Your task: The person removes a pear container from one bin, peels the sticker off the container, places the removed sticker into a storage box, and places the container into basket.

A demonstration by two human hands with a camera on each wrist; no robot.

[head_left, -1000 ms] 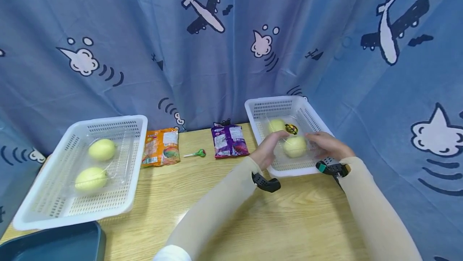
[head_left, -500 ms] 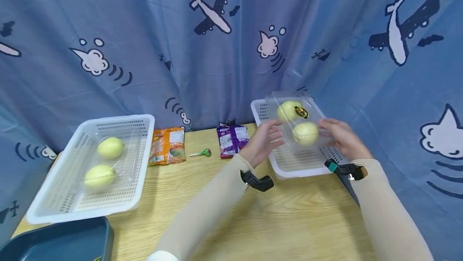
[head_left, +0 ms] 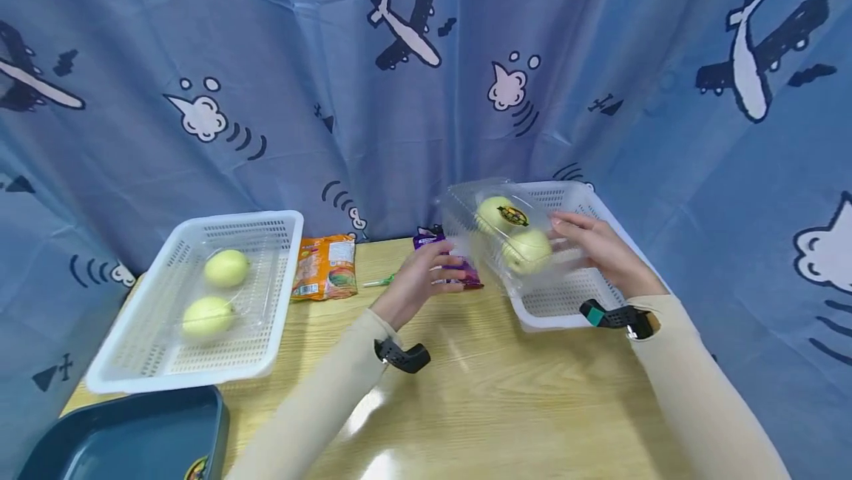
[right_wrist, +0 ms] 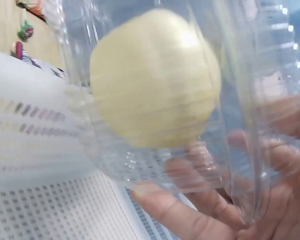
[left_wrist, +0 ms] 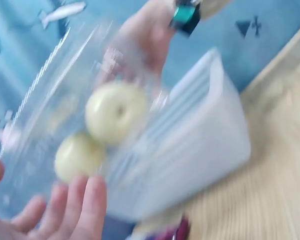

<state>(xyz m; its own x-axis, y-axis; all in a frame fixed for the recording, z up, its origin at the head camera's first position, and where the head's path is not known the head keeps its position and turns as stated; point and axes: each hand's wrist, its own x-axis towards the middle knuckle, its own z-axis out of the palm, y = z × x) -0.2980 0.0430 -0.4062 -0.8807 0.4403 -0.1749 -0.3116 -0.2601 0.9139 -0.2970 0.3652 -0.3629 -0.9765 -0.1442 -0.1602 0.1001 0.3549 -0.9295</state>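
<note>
- A clear plastic clamshell box (head_left: 495, 232) holding two pale yellow-green fruits (head_left: 529, 249) was held up in the air, tilted, over the left rim of a white perforated basket (head_left: 566, 295) on the right side of the wooden table (head_left: 506, 406).
- The right hand (head_left: 595, 252) was curled under the box's right side, with the fingers (right_wrist: 190, 217) seen through the plastic beneath one fruit.
- The left hand (head_left: 419, 280) was kept just left of the box with its fingers loosely spread; whether it touched the plastic could not be told.
- A purple snack packet (head_left: 459, 273) was partly hidden behind the left hand.
- Further left, a green-handled item (head_left: 381, 282), an orange snack packet (head_left: 326, 267) and a second white basket (head_left: 200, 302) with a second box of fruit were laid out.
- A dark blue tray (head_left: 126, 435) was seen at the near left corner.
</note>
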